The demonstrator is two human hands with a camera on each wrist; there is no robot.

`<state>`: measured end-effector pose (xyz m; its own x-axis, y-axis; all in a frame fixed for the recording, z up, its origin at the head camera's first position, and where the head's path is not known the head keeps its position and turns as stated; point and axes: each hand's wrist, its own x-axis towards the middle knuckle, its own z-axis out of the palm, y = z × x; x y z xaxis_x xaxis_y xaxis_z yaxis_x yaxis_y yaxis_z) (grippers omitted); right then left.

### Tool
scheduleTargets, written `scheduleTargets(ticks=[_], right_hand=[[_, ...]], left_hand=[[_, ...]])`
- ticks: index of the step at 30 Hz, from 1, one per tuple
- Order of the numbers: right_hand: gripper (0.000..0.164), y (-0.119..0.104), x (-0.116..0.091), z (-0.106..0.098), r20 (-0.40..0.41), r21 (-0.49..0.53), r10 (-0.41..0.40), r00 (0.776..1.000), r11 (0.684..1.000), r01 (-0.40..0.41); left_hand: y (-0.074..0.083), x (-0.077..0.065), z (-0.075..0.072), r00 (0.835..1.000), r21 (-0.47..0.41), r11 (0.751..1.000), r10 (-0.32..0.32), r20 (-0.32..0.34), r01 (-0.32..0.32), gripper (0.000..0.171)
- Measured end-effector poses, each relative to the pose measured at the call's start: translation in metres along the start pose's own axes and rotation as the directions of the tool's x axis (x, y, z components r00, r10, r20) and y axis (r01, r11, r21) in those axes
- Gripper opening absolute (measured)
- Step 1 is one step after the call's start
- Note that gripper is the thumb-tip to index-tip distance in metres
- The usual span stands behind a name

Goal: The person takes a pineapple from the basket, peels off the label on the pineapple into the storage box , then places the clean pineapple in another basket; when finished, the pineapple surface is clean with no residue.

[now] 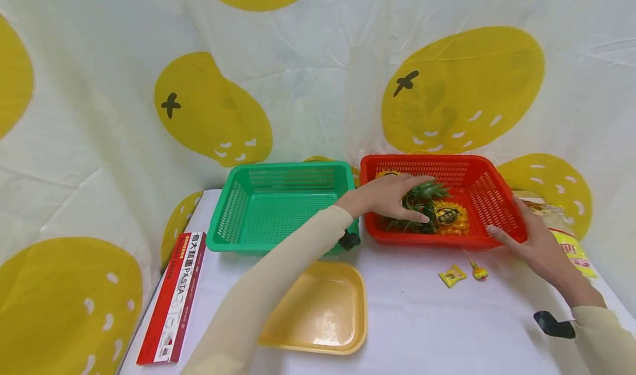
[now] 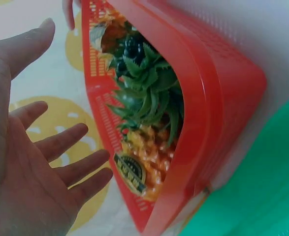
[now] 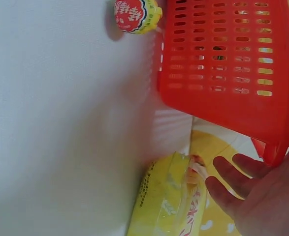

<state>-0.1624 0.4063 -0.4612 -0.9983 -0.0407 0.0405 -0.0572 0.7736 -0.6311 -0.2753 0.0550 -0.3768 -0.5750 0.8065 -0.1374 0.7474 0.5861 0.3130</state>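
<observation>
My left hand (image 1: 392,197) is over the left part of the red basket (image 1: 437,239), thumb and fingers spread above the contents. In the left wrist view its fingers (image 2: 87,164) are apart from the fruit. Inside lie two orange-yellow pineapples with green leafy crowns; the nearer pineapple (image 1: 454,223) carries a round black-and-gold label, and the other pineapple (image 2: 107,32) is partly hidden behind leaves. My right hand (image 1: 539,248) touches the basket's front right corner, thumb at the rim. In the right wrist view its loose fingers (image 3: 228,179) extend past the corner, apart from the wall.
A green basket (image 1: 223,209) stands left of the red one, with a yellow tray (image 1: 360,309) in front. At far left lies a red pasta box (image 1: 171,297). A small yellow packet (image 1: 452,275), a lollipop (image 1: 479,271) and a yellow bag (image 1: 571,248) lie at right.
</observation>
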Motion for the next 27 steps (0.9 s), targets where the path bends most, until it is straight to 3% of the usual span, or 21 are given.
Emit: scheduleTargets(ticks=[6, 14, 27], right_hand=[[0.1, 0.006, -0.004, 0.004, 0.001, -0.023, 0.012, 1.0, 1.0, -0.012], [0.101, 0.014, -0.007, 0.007, -0.004, -0.006, 0.065, 0.998, 0.998, -0.065], [0.1, 0.011, -0.009, 0.008, -0.026, 0.033, 0.111, 0.994, 0.993, -0.11]], left_hand=[[0.004, 0.008, 0.005, 0.999, -0.032, 0.999, -0.009, 0.041, 0.01, 0.097], [-0.003, 0.03, 0.01, 0.997, -0.107, 0.994, -0.016, 0.078, 0.025, 0.097], [-0.002, 0.046, 0.023, 0.992, -0.092, 0.996, -0.007, 0.13, 0.02, 0.098]])
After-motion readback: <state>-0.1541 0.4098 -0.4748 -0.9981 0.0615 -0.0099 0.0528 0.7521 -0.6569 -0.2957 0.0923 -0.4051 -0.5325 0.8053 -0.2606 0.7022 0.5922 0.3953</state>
